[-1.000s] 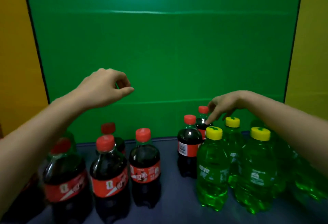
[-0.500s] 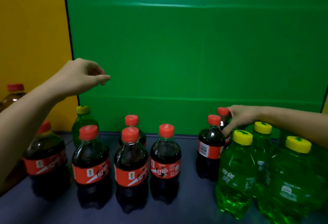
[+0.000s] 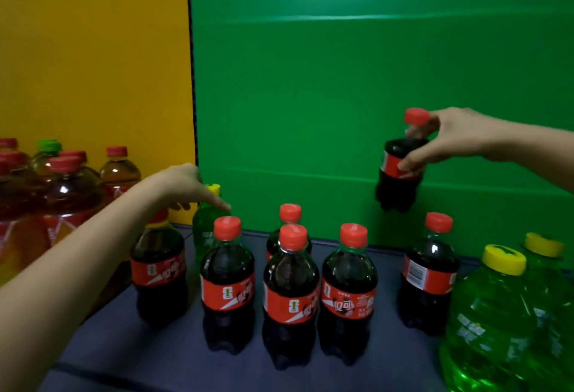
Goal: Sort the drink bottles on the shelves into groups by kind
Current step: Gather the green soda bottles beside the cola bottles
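My right hand (image 3: 450, 140) grips a red-capped cola bottle (image 3: 399, 186) by its neck and label, lifted well above the dark shelf (image 3: 124, 345) at the right. My left hand (image 3: 180, 183) reaches to the back left, where its forefinger lies across the neck of a small green bottle with a yellow cap (image 3: 206, 227); the thumb is hidden. Several cola bottles (image 3: 290, 292) stand grouped in the middle. One more cola bottle (image 3: 430, 279) stands apart to their right, under the lifted one.
Two big green bottles with yellow caps (image 3: 487, 314) fill the near right corner. Several amber tea bottles with red caps (image 3: 71, 192) crowd the left before a yellow panel (image 3: 93, 65). A green panel (image 3: 341, 81) closes off the back.
My right hand has lifted the cola bottle up off the shelf from beside the green bottles. My left hand has dropped from mid-air onto the small green bottle. The view has swung left.
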{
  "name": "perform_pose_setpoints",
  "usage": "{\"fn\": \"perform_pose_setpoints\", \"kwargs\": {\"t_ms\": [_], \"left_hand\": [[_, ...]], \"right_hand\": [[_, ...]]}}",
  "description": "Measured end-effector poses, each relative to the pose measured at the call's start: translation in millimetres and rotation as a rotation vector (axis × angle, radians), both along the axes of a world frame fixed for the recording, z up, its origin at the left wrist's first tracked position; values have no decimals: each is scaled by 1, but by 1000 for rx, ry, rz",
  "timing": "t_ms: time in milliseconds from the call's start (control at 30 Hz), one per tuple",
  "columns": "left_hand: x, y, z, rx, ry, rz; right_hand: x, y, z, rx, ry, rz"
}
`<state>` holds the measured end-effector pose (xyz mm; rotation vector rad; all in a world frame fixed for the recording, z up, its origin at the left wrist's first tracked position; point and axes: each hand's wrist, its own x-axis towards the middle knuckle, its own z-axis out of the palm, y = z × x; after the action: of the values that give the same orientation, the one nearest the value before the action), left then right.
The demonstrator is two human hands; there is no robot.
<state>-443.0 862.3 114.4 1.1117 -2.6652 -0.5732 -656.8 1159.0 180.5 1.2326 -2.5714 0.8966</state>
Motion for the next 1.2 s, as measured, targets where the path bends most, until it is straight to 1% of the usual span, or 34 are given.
{"fn": "perform_pose_setpoints", "kwargs": {"t_ms": [100,233,333,467,533,600,767,867,1033,1200], "left_hand": [[1,-3,8,84,-205,-90],[-2,-9,7,103,-350,-128],[-5,-14,4,130,-403,-138],[-12,-41,-2,122,-377,-243],[-17,-54,-8,103,-335,-273],[-14,-53,-6,100,-242,-265],[3,-50,11,151,114,-222],[6,-54,25,62,288,-202],[9,-58,40,-161,390,-141],[10,-66,46,-246,443,-127]], "right_hand": [[12,-30,9,-92,-39,54],[31,-72,10,-142,-37,107],[45,-97,6,-135,-32,140],[59,-126,-2,-137,-43,178],[64,-139,-6,-119,-51,191],[69,-149,-11,-89,-54,197],[78,-173,-33,3,-101,239],[84,-188,-47,106,-133,290],[86,-209,-63,319,-148,359],[83,-214,-75,418,-203,418]]}}
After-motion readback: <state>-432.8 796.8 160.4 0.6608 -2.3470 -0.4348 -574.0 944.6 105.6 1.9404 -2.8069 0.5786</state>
